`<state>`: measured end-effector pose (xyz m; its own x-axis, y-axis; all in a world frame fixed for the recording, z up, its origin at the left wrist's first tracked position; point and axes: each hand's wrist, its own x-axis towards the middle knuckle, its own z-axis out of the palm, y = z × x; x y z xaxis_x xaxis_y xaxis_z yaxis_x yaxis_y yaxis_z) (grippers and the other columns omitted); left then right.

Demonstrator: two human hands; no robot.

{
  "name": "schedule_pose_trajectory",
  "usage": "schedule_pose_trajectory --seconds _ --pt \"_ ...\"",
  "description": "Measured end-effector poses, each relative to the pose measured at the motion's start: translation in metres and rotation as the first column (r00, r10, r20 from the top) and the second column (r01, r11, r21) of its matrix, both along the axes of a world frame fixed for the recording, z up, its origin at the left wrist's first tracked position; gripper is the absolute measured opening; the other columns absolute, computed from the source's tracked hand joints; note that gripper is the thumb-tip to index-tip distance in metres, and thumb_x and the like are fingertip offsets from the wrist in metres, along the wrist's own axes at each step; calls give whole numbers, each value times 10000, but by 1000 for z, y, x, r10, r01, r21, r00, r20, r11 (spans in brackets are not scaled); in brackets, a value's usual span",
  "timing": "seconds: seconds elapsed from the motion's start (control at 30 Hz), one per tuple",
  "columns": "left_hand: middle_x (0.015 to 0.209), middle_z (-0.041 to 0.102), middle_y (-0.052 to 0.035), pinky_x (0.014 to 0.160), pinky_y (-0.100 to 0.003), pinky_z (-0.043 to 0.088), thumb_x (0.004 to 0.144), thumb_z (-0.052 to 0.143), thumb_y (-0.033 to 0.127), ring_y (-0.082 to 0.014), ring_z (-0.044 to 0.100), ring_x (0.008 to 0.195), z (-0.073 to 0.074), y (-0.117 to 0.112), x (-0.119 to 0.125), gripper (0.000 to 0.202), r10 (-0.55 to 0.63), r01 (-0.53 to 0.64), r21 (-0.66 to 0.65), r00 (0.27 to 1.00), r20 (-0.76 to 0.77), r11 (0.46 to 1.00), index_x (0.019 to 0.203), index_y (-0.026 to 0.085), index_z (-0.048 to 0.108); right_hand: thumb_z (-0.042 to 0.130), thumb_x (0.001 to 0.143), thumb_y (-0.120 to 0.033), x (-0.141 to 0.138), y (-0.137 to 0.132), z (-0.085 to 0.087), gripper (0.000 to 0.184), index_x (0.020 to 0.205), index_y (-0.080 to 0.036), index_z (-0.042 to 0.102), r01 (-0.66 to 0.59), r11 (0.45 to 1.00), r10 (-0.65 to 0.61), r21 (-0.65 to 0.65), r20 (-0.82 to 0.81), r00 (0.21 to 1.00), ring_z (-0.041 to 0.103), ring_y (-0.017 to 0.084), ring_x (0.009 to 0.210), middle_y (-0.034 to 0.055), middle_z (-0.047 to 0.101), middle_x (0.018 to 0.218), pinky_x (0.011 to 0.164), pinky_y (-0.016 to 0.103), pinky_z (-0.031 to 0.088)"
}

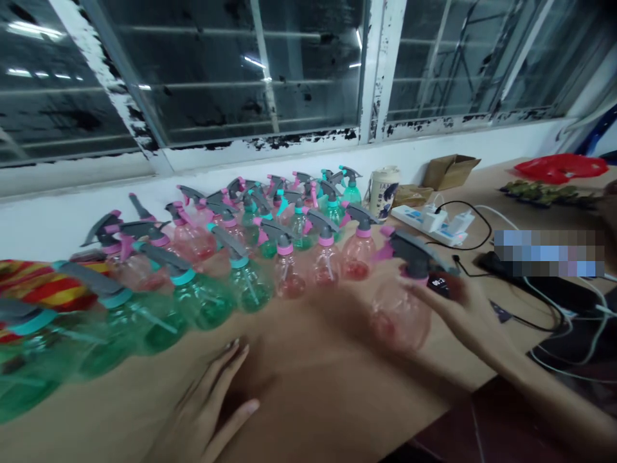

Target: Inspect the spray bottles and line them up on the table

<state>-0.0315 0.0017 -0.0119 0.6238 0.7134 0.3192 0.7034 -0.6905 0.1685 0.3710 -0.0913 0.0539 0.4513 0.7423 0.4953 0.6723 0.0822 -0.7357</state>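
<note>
- Clock directions run from the middle of the view, 12 at the top.
- The held bottle (398, 318), clear pink with a grey head (409, 251), is at 4 o'clock, over the table (308, 392). Blur hides whether its base touches.
- The right hand (448, 302) comes in from 4 o'clock and grips this bottle at the neck, close under the pink collar (417, 281); fingers on the far side are hidden.
- The left hand (212, 399) is at 7 o'clock, fingers spread and holding nothing, low over the table; I cannot tell if it rests there.
- Nearest the left hand, 4 green bottles (207, 307) stand in a slanting row, mostly around 8 o'clock. From the held bottle, 3 pink bottles (290, 280) line up towards 10 o'clock, with more of both colours behind.
- The cup (385, 193) is at 2 o'clock, the power strip (429, 225) at 3.
- The held bottle looks thin-walled and probably light, though its fill is unclear. The round body likely flexes and feels slick, so neck and collar seem the firmest hold. The pink trigger (383, 252), facing 10 o'clock, probably gives if pressed, and the head likely makes it top-heavy.
</note>
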Motion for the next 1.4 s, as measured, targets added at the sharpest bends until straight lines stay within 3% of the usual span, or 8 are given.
schedule_pose_trajectory --seconds 0.23,0.4,0.5,0.73,0.83,0.97,1.2,1.4 --pt "1455 471 65 980 -587 458 872 537 503 -377 466 1296 18 -49 0 725 48 -37 -159 997 66 987 1485 521 150 711 777 -470 -118 14 12 262 896 -240 672 -415 908 411 -52 -75 909 673 244 822 13 724 849 752 391 528" --pt "1529 349 -96 1000 -607 427 841 622 552 -410 395 1337 22 -63 -1 928 55 3 -314 983 175 949 1530 385 22 744 759 -455 -176 29 12 253 880 -249 660 -557 831 556 11 36 830 647 253 938 24 723 956 839 418 485" --pt "1488 380 -149 1026 -614 387 800 702 524 -404 394 1335 22 -67 -3 979 76 52 -405 953 294 913 1526 330 75 738 765 -460 -196 30 7 256 837 -241 626 -605 796 604 0 46 795 635 234 873 14 703 895 785 391 483" --pt "1356 510 -138 994 -554 426 798 729 468 -356 504 1243 22 -67 -3 781 131 117 -483 884 449 868 1425 277 304 734 776 -383 -202 34 1 242 936 -249 611 -681 732 679 -11 100 728 612 227 865 20 654 909 767 396 495" --pt "1367 501 -132 998 -535 427 783 750 469 -349 494 1252 21 -65 1 809 123 126 -492 889 441 861 1430 277 306 744 757 -331 -200 42 6 429 1148 -287 572 -766 642 767 -29 29 641 616 244 1022 36 652 1108 853 400 510" --pt "1333 532 -131 991 -510 435 763 776 480 -344 514 1228 23 -63 7 838 77 157 -493 904 421 856 1430 255 322 682 789 -323 -204 50 15 482 1244 -315 523 -849 525 833 -53 -175 526 652 210 915 25 664 1121 793 359 546" --pt "1480 398 -183 1098 -538 310 650 848 524 -374 364 1357 25 -36 -1 1050 -77 160 -426 976 205 891 1472 181 292 536 817 -253 -197 54 9 137 899 -311 629 -761 648 754 -28 -118 647 516 155 529 -37 554 649 501 297 465" --pt "1537 284 -223 1136 -536 228 727 742 610 -361 241 1421 21 -14 -12 1035 -141 135 -390 990 14 911 1493 103 265 531 766 -227 -189 59 11 90 746 -293 589 -741 671 734 -18 -120 668 548 172 560 -18 569 640 538 310 500"
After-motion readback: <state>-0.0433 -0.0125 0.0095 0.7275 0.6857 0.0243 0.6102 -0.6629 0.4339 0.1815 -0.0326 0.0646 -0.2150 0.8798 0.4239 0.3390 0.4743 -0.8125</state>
